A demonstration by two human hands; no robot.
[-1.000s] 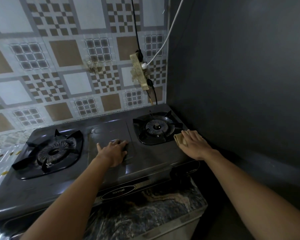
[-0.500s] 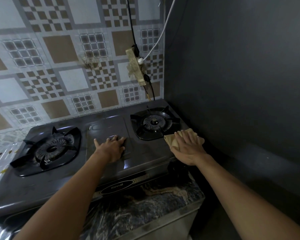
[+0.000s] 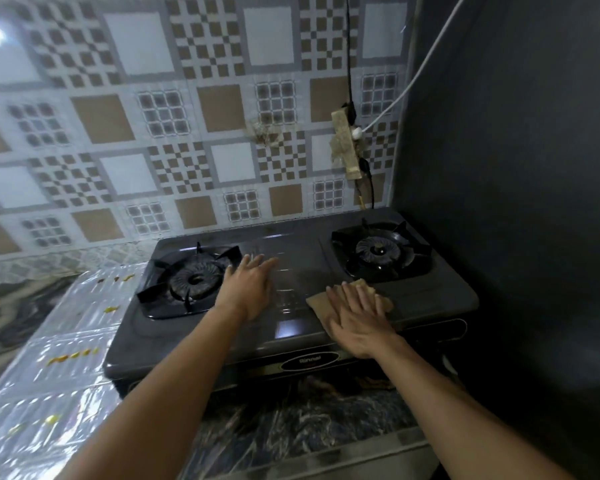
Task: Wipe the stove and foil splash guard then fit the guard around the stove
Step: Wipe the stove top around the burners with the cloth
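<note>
A dark two-burner gas stove (image 3: 426, 303) stands on a marble counter against the tiled wall. My right hand (image 3: 359, 315) lies flat on a tan cloth (image 3: 317, 301), pressing it onto the stove top in front of the right burner (image 3: 378, 249). My left hand (image 3: 248, 289) rests palm down with fingers spread on the stove's middle panel, beside the left burner (image 3: 194, 278). The shiny foil splash guard (image 3: 49, 368), dotted with yellow specks, lies flat on the counter left of the stove.
A dark wall (image 3: 516, 168) closes the right side right next to the stove. A power strip (image 3: 345, 147) with black and white cables hangs on the tiled wall (image 3: 136, 116) behind the right burner. The marble counter edge (image 3: 309, 441) runs along the front.
My right hand has slid the cloth leftward from the stove's right edge toward the middle front. My left hand stays on the middle panel, with its fingers now stretched out. The camera has turned left.
</note>
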